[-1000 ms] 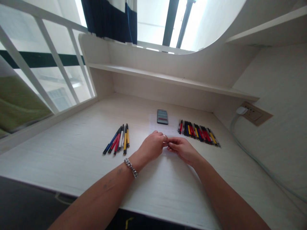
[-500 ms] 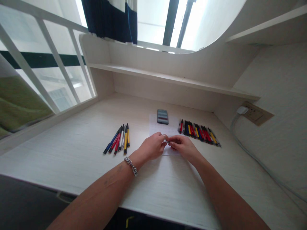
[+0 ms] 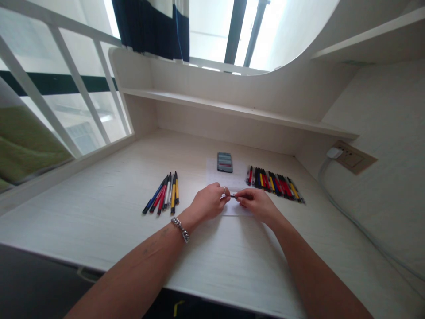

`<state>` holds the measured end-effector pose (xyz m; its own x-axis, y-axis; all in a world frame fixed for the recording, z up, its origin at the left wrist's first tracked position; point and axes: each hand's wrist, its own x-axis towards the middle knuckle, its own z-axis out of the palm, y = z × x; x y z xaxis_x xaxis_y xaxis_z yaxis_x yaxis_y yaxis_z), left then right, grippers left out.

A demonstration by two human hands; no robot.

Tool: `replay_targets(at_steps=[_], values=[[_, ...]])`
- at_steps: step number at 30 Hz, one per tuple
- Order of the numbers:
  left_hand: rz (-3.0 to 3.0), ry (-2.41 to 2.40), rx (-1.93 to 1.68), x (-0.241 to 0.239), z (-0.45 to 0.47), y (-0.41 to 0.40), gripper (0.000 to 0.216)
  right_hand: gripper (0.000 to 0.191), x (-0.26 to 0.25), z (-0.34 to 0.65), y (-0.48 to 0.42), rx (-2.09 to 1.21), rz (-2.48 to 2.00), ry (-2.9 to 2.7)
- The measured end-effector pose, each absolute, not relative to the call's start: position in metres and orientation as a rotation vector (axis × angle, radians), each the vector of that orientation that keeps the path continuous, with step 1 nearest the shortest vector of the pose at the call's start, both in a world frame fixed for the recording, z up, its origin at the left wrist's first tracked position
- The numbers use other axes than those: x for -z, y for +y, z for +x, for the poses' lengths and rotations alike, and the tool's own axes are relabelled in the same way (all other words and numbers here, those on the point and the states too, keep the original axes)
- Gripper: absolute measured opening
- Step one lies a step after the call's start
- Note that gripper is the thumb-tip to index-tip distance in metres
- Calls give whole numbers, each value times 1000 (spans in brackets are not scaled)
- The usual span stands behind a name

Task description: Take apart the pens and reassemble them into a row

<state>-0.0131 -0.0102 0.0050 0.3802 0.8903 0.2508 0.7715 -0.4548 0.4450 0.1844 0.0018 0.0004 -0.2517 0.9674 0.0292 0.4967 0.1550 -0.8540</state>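
Observation:
Over the white paper (image 3: 237,212), my left hand (image 3: 209,201) and my right hand (image 3: 257,204) meet with fingertips pinched. Between them runs a short, thin, dark pen-like piece (image 3: 233,196); most of it is hidden by the fingers. Each hand grips one end of it. A ring and a chain bracelet are on the left hand and wrist. Just beyond the hands, a small dark flat case (image 3: 225,162) with pale stripes lies at the paper's top edge.
Several blue, red, white and yellow pens (image 3: 165,195) lie fanned on the white desk (image 3: 113,177) at left. A row of many-coloured pens (image 3: 277,185) lies at right. A raised shelf (image 3: 232,107) spans the back; a charger (image 3: 334,153) and its cable run along the right wall.
My hands have drawn slightly apart, so more of the dark piece shows between the fingertips. The pens and the flat case stay where they were.

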Motion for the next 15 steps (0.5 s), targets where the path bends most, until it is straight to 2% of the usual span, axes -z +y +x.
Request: replay_targets(at_steps=[7,15], values=[[2333,1489,-660,-2,-17,-5,27,15,1,184,2,-437,-1469,-2057],[2318,1471,-665,-2,-17,-5,27,13,12,170,-3,-331,-1454,-2120]])
